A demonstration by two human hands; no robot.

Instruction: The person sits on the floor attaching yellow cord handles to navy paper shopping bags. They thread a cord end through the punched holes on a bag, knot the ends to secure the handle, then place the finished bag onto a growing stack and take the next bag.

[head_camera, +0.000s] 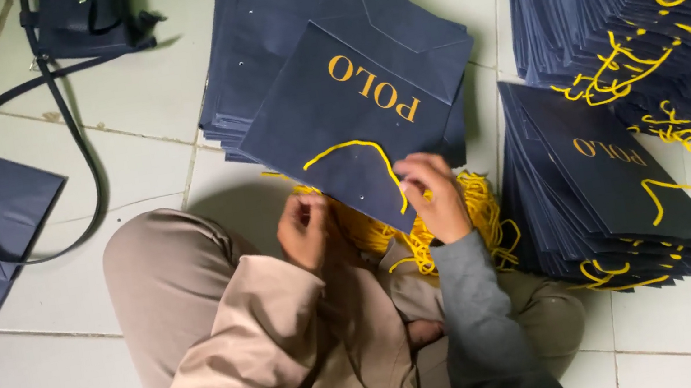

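Person sitting on a tiled floor, fitting a yellow cord handle to a dark blue paper bag.

At the centre of the frame the right hand pinches the lower edge of the paper bag where the yellow cord handle loops across it; the left hand is closed in a loose fist just beside that edge, and I cannot tell what it grips. A heap of yellow cords lies under the hands. Stacks of finished bags fill the right side, a smaller pile of bags sits at upper centre, and a black shoulder bag lies upper left.
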